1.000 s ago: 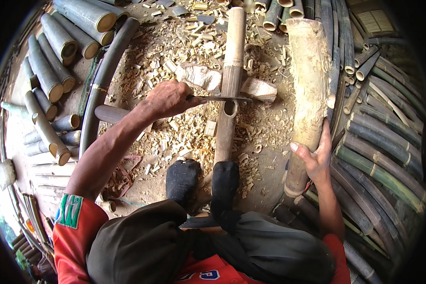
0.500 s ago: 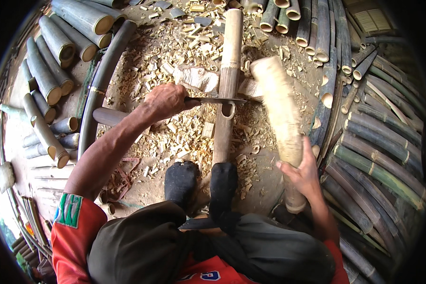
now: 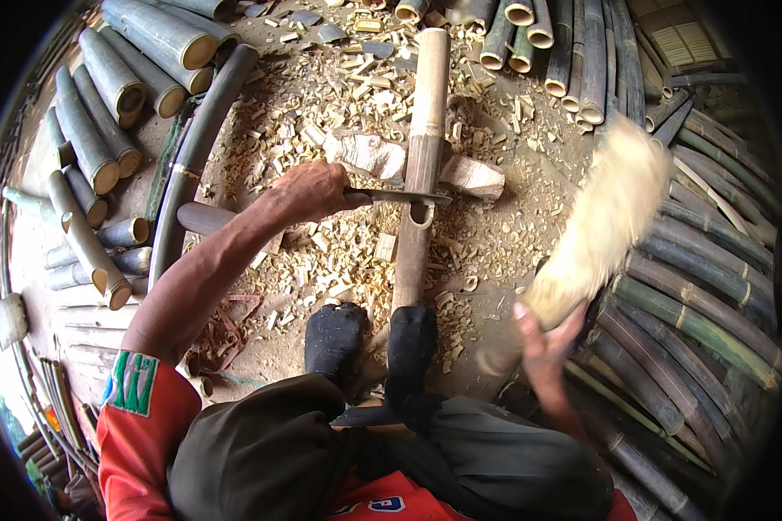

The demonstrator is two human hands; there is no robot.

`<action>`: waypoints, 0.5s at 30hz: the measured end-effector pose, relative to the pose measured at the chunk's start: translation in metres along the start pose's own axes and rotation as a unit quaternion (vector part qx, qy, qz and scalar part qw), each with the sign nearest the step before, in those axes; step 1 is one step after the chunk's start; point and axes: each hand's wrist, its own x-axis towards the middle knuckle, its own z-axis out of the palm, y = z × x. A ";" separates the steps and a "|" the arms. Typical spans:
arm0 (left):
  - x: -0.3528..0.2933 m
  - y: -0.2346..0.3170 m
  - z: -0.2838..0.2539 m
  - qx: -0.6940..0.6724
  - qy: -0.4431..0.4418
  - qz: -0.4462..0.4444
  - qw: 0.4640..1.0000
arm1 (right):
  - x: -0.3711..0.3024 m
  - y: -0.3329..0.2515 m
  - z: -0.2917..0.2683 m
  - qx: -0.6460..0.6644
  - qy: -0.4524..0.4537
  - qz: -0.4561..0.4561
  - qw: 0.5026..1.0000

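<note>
My left hand [image 3: 311, 189] is closed around the handle of a knife [image 3: 395, 196]. Its dark blade lies across a bamboo pole [image 3: 427, 108], at the upper edge of an oval hole cut into the wall. Out to the right, my right hand [image 3: 547, 347] grips the narrow end of a pale wooden club [image 3: 601, 221], whose thick end is blurred by motion and tilts up to the right, apart from the knife. The pole's near end meets my right foot [image 3: 411, 334] in a black sock; my left foot [image 3: 334, 337] stands beside it.
Pale wood chips [image 3: 343, 260] litter the ground. Under the pole lies a rough wood block, showing on its left [image 3: 369, 154] and right [image 3: 473, 177]. Cut bamboo is heaped at left [image 3: 87, 130] and right [image 3: 695, 308], with more poles [image 3: 593, 69] at the far right.
My right hand has swung the club away from the pole, outward to the right, its thick end now over the right-hand bamboo. My left hand keeps the knife on the pole.
</note>
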 end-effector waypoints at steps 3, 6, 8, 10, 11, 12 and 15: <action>-0.010 -0.015 -0.001 -0.001 -0.026 -0.008 1.000 | -0.004 0.035 0.023 -0.183 -0.268 0.013 0.946; 0.015 0.002 -0.014 -0.015 -0.086 -0.031 0.996 | 0.024 0.005 -0.004 -0.074 -0.270 0.120 0.952; -0.006 -0.006 0.000 0.022 -0.072 -0.081 0.994 | 0.022 0.008 0.005 -0.007 -0.245 0.108 0.963; -0.029 -0.004 0.015 0.095 -0.013 0.021 0.995 | 0.030 -0.001 0.005 0.015 -0.198 0.096 0.975; -0.038 -0.010 0.019 0.098 0.032 0.061 0.993 | 0.034 -0.010 0.006 0.029 -0.172 0.090 0.981; -0.043 -0.023 0.020 0.105 0.068 0.146 0.981 | 0.040 -0.020 0.009 0.025 -0.174 0.081 0.981; -0.049 -0.018 0.022 0.070 0.067 0.158 0.983 | 0.052 -0.016 0.011 0.047 -0.175 0.068 0.981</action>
